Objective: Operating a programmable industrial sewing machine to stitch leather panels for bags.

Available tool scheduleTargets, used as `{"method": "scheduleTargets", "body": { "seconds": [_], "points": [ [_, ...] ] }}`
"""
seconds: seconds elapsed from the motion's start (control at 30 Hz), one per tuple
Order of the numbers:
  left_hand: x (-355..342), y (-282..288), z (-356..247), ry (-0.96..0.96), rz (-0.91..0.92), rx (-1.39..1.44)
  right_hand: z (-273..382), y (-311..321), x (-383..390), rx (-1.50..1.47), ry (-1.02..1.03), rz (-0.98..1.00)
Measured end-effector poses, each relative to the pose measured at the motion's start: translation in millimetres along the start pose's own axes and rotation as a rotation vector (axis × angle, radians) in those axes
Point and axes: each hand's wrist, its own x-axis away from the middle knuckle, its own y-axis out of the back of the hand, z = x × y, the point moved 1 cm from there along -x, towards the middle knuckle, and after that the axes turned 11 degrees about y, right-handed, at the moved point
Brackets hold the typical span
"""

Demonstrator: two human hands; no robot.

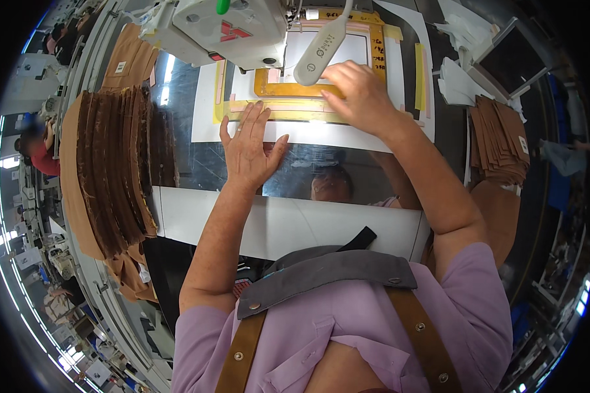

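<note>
My left hand (249, 144) lies flat with its fingers spread. Its fingertips rest on the near edge of a yellow-edged sewing template (288, 111), and a ring shows on one finger. Over the template's right part is my right hand (363, 95), fingers bent and thumb held apart from them; nothing shows between them. A grey lamp head (321, 52) on a bendable neck hangs beside those fingers and hides part of the area. Inside the template sits a smaller orange-yellow frame (308, 90). White sheet material (206, 128) lies beneath. The sewing machine head (232, 29) stands over the template's far left.
Stacked brown fabric pieces (111, 170) stand at the left, with more brown pieces (498, 141) at the right. A dark-screened monitor (511, 56) is at the far right. The shiny metal plate (367, 170) reflects a person. Another person in red (42, 154) sits far left.
</note>
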Motion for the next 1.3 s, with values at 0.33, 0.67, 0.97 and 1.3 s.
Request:
{"method": "scheduleTargets", "body": {
  "seconds": [0.33, 0.67, 0.97, 1.3],
  "points": [
    [-0.8, -0.4, 2.4, -0.002, -0.007, 0.036, -16.2, -40.4, -36.0, -0.052, 0.067, 0.295],
    [-4.0, -3.8, 3.1, 0.010, -0.025, 0.064, -40.5, -9.5, -17.4, -0.080, -0.095, -0.062],
    [-1.1, -5.8, 9.4, 0.058, -0.021, -0.001, -76.9, 119.4, 131.5, 0.236, -0.579, -0.441],
    [-1.5, -5.7, 12.9, 0.077, -0.057, 0.021, -84.0, 222.5, 216.7, 0.442, -0.732, -0.500]
  ]
}}
